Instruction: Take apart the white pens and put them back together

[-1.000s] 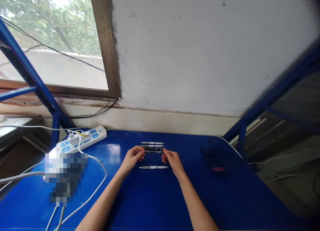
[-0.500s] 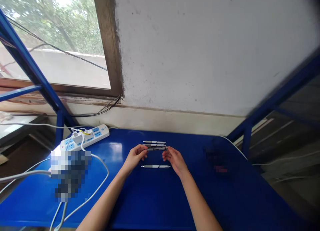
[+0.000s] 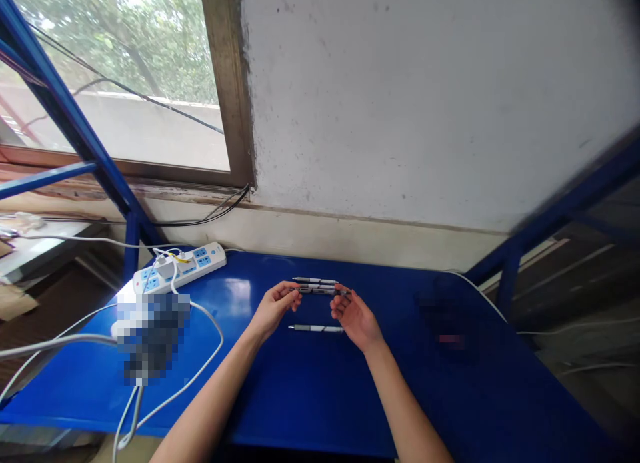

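Note:
A dark-and-grey pen (image 3: 320,291) is held level between my two hands above the blue table. My left hand (image 3: 275,306) pinches its left end between thumb and fingers. At its right end my right hand (image 3: 356,315) closes thumb and fingertips on the pen. Just behind it lie white-and-grey pens, the farthest pen (image 3: 315,280) showing most plainly; others there are partly covered by the held pen and fingers. Nearer to me a single white-and-grey pen (image 3: 315,328) lies flat, its right end close to my right hand.
On the left of the blue table (image 3: 310,389) sits a white power strip (image 3: 210,259) with plugs in it and loose white cables (image 3: 220,336). A blurred-out item (image 3: 160,336) stands before it. Blue frame bars (image 3: 510,276) rise at both sides, with a wall behind.
The view has shifted slightly, so the scene sits a little to the right and higher. Both hands still hold the pen; my right palm appears turned more upward.

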Demonstrator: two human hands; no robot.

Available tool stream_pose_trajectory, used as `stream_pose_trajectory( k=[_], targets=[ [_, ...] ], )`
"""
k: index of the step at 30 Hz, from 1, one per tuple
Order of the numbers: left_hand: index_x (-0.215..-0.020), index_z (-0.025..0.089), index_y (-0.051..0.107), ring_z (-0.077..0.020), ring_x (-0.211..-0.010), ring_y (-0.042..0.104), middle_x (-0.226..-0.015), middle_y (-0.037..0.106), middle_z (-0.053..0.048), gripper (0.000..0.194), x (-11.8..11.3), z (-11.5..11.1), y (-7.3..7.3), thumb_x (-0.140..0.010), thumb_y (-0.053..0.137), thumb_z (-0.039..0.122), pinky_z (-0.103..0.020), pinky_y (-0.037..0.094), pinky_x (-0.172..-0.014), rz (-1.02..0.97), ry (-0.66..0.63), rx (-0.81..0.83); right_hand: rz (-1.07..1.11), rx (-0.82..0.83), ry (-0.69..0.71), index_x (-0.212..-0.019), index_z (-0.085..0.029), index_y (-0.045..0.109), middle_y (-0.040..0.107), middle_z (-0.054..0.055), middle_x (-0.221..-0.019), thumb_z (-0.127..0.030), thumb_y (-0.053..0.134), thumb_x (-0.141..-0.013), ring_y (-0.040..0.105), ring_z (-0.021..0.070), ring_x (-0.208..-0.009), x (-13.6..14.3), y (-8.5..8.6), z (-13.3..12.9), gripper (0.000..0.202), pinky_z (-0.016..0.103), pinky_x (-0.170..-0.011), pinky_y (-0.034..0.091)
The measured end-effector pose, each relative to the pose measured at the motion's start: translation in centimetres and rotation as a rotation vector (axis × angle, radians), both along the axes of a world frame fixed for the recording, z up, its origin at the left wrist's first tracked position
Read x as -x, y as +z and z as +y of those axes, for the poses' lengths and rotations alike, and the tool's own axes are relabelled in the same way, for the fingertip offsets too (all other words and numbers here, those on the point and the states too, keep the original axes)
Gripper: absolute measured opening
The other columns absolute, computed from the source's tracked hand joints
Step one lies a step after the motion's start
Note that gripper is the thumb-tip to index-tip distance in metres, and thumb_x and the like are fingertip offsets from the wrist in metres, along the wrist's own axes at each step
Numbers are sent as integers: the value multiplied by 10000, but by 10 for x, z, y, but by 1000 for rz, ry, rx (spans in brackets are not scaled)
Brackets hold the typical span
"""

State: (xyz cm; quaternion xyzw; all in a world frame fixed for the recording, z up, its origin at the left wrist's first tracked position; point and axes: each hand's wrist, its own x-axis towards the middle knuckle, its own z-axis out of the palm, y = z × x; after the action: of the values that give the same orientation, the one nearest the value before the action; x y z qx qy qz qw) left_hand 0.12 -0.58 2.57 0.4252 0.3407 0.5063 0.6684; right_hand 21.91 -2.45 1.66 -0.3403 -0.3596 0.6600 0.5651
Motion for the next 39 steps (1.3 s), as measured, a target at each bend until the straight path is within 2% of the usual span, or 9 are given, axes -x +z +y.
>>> stream_pose_trajectory(
  k=[6, 10, 15, 19, 22, 25, 30, 33, 39],
  targets=[
    [-962, 146, 632, -112, -641, 572, -768, 648, -33, 374, -1, -3, 5, -704, 754, 388, -245, 425, -611, 33, -17, 8, -165, -67, -134, -933, -240, 663, 554, 36, -649, -516, 561, -810, 544, 208, -667, 2, -7, 1, 319, 359, -644, 465],
    [-957, 140, 624, -116, -662, 580, -779, 651, -43, 362, 0, -2, 3, -718, 746, 383, -239, 424, -608, 27, -22, 6, -103, -71, -107, -964, -244, 666, 573, 40, -691, -498, 542, -831, 550, 205, -697, 3, -7, 1, 312, 354, -661, 466],
    [-965, 143, 613, -122, -679, 582, -798, 653, -49, 341, 1, 0, -1, -752, 714, 389, -240, 431, -621, 87, -33, -42, -55, -74, -108, -919, -244, 666, 556, 18, -639, -474, 588, -817, 542, 185, -658, 2, -7, 1, 263, 331, -644, 460],
    [-971, 160, 602, -134, -687, 589, -801, 659, -42, 339, 2, 1, -3, -772, 676, 425, -246, 435, -623, 204, -17, -101, -111, -62, -78, -1022, -218, 668, 600, 37, -694, -520, 546, -833, 568, 192, -668, 2, -6, 3, 377, 340, -647, 471],
    [-937, 166, 620, -147, -678, 587, -783, 664, -34, 318, 4, 3, -7, -779, 652, 440, -249, 425, -616, 405, 27, -184, -276, -49, -64, -1020, -177, 679, 631, 54, -714, -523, 559, -824, 583, 191, -646, 2, -9, 5, 415, 311, -587, 455],
    [-925, 189, 659, -153, -650, 558, -808, 673, -35, 223, 8, 5, -14, -814, 611, 375, -267, 406, -618, 680, 77, -354, -595, -89, -130, -898, -173, 706, 657, 60, -704, -466, 553, -830, 599, 194, -645, 2, -17, 8, 338, 295, -576, 445],
    [-905, 216, 680, -233, -847, 563, -863, 666, -71, 153, 9, 5, -23, -809, 572, 167, -347, 417, -778, 1011, 103, -610, -1102, -351, -274, -852, -229, 717, 693, 72, -809, -317, 537, -837, 610, 227, -751, 2, -26, 7, 200, 359, -728, 471],
    [-896, 204, 674, -244, -890, 544, -886, 650, -84, 165, 7, 4, -23, -831, 536, 140, -359, 413, -802, 1125, 87, -695, -1225, -445, -273, -877, -228, 707, 678, 72, -850, -243, 549, -824, 595, 233, -812, 2, -26, 6, 168, 371, -776, 468],
    [-914, 200, 657, -240, -899, 532, -902, 611, -84, 148, 9, 5, -28, -851, 530, 154, -354, 417, -805, 1180, 113, -739, -1327, -468, -339, -899, -208, 685, 632, 81, -906, -200, 582, -805, 557, 243, -879, -4, -32, 7, 140, 381, -823, 464]
  ],
)
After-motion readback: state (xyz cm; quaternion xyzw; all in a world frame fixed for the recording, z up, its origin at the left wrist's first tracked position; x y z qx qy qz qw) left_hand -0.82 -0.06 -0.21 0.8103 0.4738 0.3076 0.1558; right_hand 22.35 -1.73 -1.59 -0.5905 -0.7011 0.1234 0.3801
